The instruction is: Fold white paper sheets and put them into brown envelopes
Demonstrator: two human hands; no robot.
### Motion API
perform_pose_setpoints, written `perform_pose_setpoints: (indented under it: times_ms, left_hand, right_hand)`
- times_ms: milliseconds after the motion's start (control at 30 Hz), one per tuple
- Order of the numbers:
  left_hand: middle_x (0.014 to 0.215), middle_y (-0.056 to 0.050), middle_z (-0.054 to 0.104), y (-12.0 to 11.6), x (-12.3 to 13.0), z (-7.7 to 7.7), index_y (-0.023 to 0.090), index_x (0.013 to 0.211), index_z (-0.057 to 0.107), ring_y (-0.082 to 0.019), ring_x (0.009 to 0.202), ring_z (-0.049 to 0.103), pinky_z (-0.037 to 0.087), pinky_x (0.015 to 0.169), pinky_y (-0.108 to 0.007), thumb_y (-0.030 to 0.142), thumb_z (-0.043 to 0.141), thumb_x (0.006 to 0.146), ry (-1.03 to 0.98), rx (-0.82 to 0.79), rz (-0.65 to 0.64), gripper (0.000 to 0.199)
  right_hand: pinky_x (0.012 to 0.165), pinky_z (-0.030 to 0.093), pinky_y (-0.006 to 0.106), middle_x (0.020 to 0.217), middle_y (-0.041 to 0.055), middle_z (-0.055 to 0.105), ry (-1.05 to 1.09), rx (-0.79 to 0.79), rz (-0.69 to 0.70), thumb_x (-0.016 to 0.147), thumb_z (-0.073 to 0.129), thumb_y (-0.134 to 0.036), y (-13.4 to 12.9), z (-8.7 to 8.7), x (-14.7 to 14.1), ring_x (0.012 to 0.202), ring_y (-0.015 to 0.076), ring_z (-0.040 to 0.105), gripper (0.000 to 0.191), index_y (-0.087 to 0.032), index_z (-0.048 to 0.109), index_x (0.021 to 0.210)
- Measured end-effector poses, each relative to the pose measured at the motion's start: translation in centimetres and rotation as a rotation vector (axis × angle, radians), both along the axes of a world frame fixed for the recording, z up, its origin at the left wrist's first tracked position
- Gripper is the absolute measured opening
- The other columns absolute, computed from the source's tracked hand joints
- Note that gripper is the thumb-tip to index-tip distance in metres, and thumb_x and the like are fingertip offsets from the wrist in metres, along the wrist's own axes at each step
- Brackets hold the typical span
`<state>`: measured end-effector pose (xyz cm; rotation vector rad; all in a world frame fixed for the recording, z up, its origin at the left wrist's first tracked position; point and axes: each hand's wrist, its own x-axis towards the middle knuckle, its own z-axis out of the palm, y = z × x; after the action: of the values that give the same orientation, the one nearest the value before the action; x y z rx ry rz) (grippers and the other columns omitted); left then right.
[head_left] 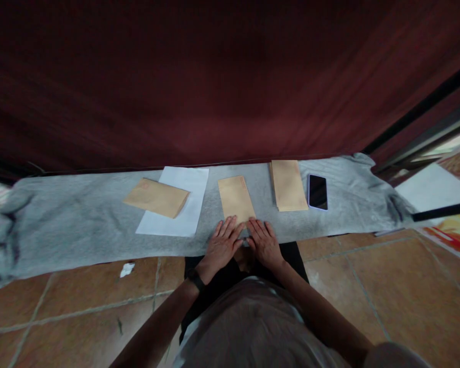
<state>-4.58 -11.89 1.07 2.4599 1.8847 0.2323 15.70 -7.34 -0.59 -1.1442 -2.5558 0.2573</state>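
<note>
A tan envelope lies flat on the grey cloth in front of me. My left hand rests on its near left edge, palm down with fingers spread. On the near right corner of the same envelope lies my right hand, also flat with its fingers apart. The near end of the envelope is partly hidden under my fingers. Neither hand grips anything.
To the left, another tan envelope overlaps white paper. A stack of tan envelopes lies to the right, beside a phone. A dark red curtain rises behind the cloth. White scrap lies on the floor.
</note>
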Motion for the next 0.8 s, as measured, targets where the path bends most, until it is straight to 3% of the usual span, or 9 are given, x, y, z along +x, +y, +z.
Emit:
perform_pose_setpoints:
  times_ms: [233,467,600,733,800]
  left_hand:
    - [0.165,-0.008,0.031,-1.4,-0.7,-0.1,0.025,0.155,0.038,-0.024,0.153,0.027,0.023,0.125,-0.046,0.042,0.05,0.101,0.017,0.012,0.022,0.058]
    - [0.162,-0.01,0.037,-1.4,-0.4,-0.2,0.023,0.151,0.046,-0.027,0.151,0.032,0.027,0.123,-0.047,0.043,0.05,0.1,-0.01,0.021,0.032,0.054]
    - [0.154,-0.014,0.049,-0.7,0.6,0.3,0.016,0.142,0.054,-0.028,0.145,0.043,0.034,0.119,-0.045,0.037,0.045,0.102,-0.04,0.018,0.093,0.046]
    - [0.142,-0.018,0.058,0.9,2.0,1.5,0.012,0.136,0.056,-0.03,0.131,0.055,0.043,0.11,-0.044,0.027,0.044,0.101,-0.051,0.002,0.154,0.041]
    - [0.134,-0.018,0.062,1.8,2.7,2.3,0.011,0.135,0.056,-0.029,0.123,0.059,0.046,0.104,-0.043,0.021,0.044,0.099,-0.042,-0.016,0.163,0.039]
  right_hand:
    - [0.119,0.03,0.051,0.155,0.0139,0.047,0.042,-0.004,-0.131,0.104,0.043,-0.031,-0.3,-0.1,0.7,0.143,0.0295,0.042,0.052,-0.015,0.04,0.154]
    - [0.104,0.044,0.051,0.136,0.0167,0.061,0.246,-0.129,-0.297,0.097,0.048,-0.022,2.0,0.6,-0.7,0.123,0.0309,0.056,0.034,-0.016,0.064,0.125]
    - [0.092,0.054,0.046,0.106,0.0123,0.07,0.657,-0.388,-0.333,0.093,0.054,-0.039,3.4,0.4,-1.0,0.098,0.0267,0.066,0.027,-0.02,0.067,0.107]
    - [0.064,0.059,0.036,0.083,0.004,0.07,0.913,-0.718,-0.405,0.084,0.062,-0.062,3.7,0.6,-1.6,0.069,0.0208,0.067,0.044,-0.021,0.063,0.101]
    - [0.058,0.057,0.033,0.075,0.0009,0.068,1.004,-0.832,-0.465,0.073,0.072,-0.067,3.6,1.0,-2.1,0.062,0.0188,0.065,0.052,-0.021,0.062,0.094]
